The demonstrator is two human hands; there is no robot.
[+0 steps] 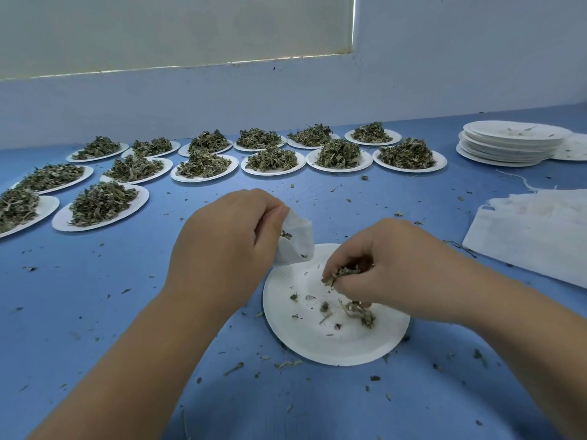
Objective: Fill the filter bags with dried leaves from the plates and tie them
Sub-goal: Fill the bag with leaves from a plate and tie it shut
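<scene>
Left hand (222, 246) pinches a gauzy white filter bag (295, 241); right hand (390, 265) pinches crumbly dried leaves (341, 274) above round paper plate (333, 347).

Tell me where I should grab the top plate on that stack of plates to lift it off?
Probably by its thin rim, on the near right side. The top plate lies flat and sits a bit off-centre, so there its rim sticks out past the stack below. You can slip under it from the front, thumb on top.
</scene>
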